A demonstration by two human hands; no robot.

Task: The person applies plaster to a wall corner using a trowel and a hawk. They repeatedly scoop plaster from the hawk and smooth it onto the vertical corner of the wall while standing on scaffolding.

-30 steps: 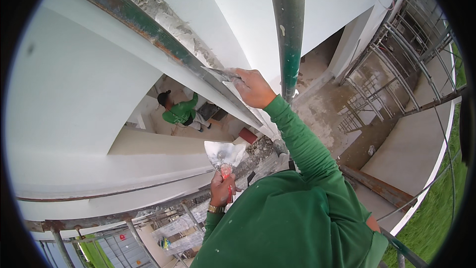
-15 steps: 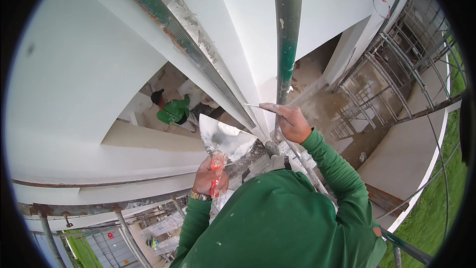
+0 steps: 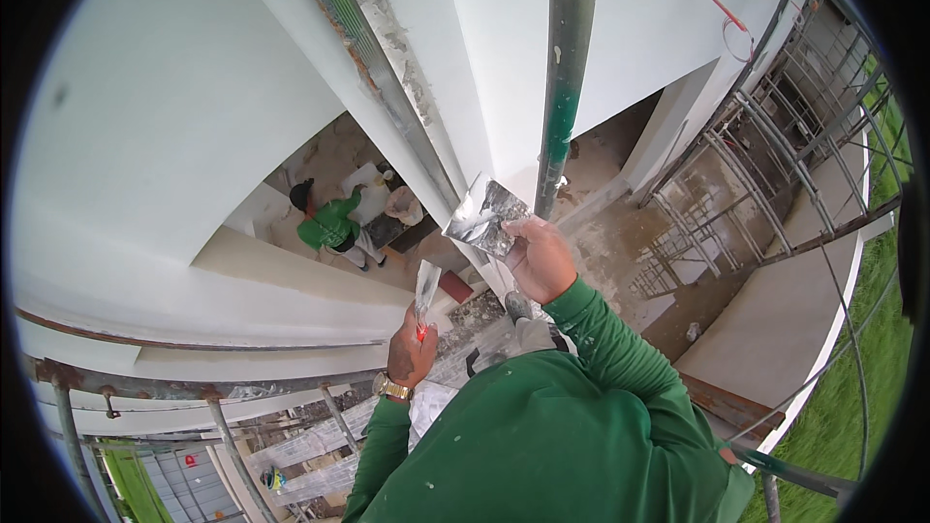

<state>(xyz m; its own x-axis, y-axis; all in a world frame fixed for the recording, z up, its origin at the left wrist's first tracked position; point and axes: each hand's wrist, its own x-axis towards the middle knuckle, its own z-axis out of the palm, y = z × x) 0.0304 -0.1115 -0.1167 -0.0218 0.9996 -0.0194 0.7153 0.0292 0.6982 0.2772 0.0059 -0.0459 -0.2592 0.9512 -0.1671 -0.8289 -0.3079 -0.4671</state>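
Note:
My left hand point(image 3: 412, 354) is closed round the red handle of a putty knife point(image 3: 427, 283). Its blade points upward and is seen nearly edge-on, smeared with white. To the right and a little higher, my right hand point(image 3: 544, 260) pinches a flat, squarish metal scraper blade point(image 3: 479, 217) by its lower right edge. White compound partly coats the face of that plate, and dark metal shows elsewhere. The two tools are apart. Behind the plate runs the white wall corner point(image 3: 463, 58), with a strip of rough plaster beside it.
A green-marked scaffold pole point(image 3: 565, 97) rises just beyond my right hand. Another metal bar point(image 3: 383, 87) slants past on the left. Far below, a person in green point(image 3: 331, 223) bends near a bucket. Scaffold frames point(image 3: 775, 155) stand at right; a rusty rail point(image 3: 184, 385) crosses lower left.
The putty knife has turned from broad face to nearly edge-on and moved slightly lower. My right hand has moved left and down, its plate turning from edge-on to face-on.

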